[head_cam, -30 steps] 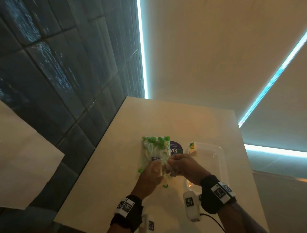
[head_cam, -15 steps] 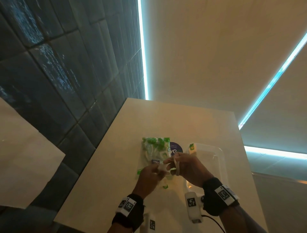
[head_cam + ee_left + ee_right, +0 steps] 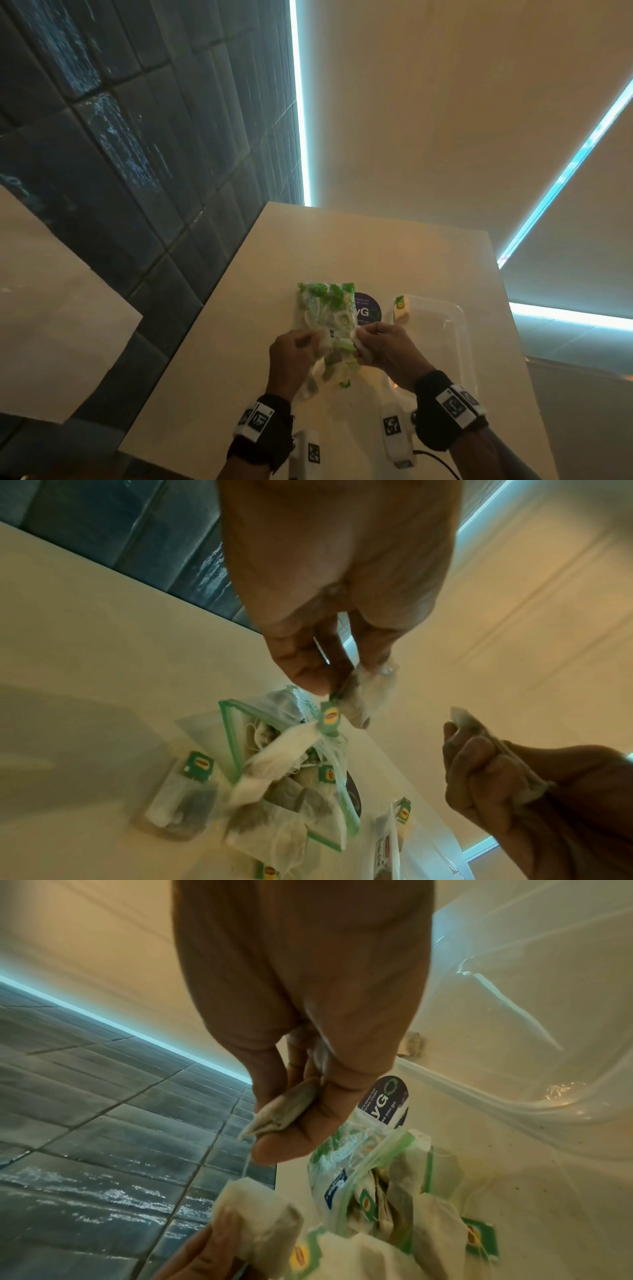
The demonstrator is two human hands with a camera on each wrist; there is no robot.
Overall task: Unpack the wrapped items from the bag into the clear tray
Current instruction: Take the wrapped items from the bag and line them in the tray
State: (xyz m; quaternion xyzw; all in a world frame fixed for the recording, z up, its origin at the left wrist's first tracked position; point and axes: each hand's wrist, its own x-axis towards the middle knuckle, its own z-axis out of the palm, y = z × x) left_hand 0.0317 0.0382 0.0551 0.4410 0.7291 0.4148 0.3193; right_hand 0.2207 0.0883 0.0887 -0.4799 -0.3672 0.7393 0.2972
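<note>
A clear zip bag [image 3: 325,315] with a green seal lies on the pale table, its mouth toward me and full of wrapped tea bags [image 3: 284,785]. Just above the mouth, my left hand [image 3: 317,344] pinches one tea bag [image 3: 366,696], whose green tag [image 3: 330,715] dangles. My right hand [image 3: 359,346] pinches another tea bag [image 3: 284,1110] beside it. A thin string runs between the two. The clear tray [image 3: 455,329] stands right of the bag, with one tea bag [image 3: 401,306] in its far left corner.
A round purple sticker [image 3: 368,310] sits on the table between bag and tray. One loose tea bag [image 3: 185,796] lies on the table left of the bag. Dark tiled floor [image 3: 120,171] drops off past the table's left edge.
My hands, close together at the bag's mouth before, have drawn a little apart, each with a tea bag. The bag and tray have not moved.
</note>
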